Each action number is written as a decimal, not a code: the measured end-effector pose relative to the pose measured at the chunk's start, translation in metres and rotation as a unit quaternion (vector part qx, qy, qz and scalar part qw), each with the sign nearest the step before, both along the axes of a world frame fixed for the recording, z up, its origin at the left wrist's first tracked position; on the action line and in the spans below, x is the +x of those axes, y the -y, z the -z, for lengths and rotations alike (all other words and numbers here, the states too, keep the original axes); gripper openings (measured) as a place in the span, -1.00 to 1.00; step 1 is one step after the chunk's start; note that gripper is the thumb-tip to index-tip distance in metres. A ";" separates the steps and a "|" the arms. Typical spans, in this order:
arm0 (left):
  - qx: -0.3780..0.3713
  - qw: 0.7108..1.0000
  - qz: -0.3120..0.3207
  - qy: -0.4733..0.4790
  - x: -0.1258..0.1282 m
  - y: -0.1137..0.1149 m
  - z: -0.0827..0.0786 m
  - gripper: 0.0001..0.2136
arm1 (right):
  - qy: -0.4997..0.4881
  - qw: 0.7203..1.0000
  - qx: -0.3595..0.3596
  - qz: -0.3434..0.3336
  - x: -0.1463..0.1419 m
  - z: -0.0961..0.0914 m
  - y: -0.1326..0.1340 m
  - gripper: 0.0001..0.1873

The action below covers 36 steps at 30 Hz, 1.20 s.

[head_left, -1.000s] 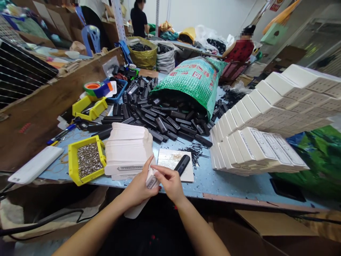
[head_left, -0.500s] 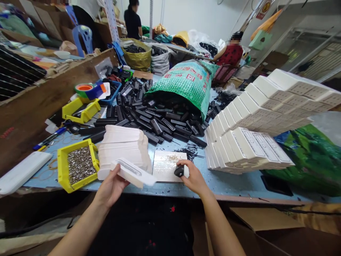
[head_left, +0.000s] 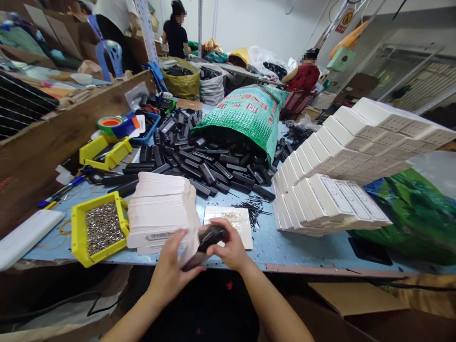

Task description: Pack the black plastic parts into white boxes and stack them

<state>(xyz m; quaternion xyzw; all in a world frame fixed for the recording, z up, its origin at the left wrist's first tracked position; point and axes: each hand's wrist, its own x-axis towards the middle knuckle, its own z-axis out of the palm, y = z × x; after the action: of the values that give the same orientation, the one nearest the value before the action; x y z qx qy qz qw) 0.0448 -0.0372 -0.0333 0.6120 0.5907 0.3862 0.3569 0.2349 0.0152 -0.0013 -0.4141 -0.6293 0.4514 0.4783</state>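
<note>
My left hand [head_left: 174, 266] is closed round a thin white box [head_left: 189, 247], blurred by motion, at the front edge of the table. Its fingers lie along the box's left side. A dark elongated plastic piece [head_left: 213, 236] sits in the grip of my right hand [head_left: 231, 244], its near end against or inside the box; the blur hides which. Left of the hands is a stack of flat white boxes [head_left: 162, 204], one with a printed outline facing me. Just behind my right hand lies a white board [head_left: 245, 228] with glossy specks.
A yellow bin [head_left: 79, 232] of small metal parts stands left. Many black plastic pieces [head_left: 206, 173] spill from a green sack [head_left: 242, 111]. Stacked white boxes [head_left: 306, 204] rise at right, beside a dark phone-like slab [head_left: 369, 250]. Several people are in the background.
My hands have come together near the table's front edge. The white box has turned and meets the dark piece, which my right hand has carried left from over the board.
</note>
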 end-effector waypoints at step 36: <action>-0.032 0.985 0.165 -0.038 0.004 -0.044 0.022 -0.07 | -0.106 0.987 -0.110 -0.039 -0.012 0.051 -0.005 -0.53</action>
<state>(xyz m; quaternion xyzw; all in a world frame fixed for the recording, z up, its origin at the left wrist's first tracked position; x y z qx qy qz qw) 0.0486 0.0072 -0.0548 0.7034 0.5068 0.2798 0.4124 0.2227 0.0199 -0.0522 -0.3890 -0.5369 0.5780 0.4758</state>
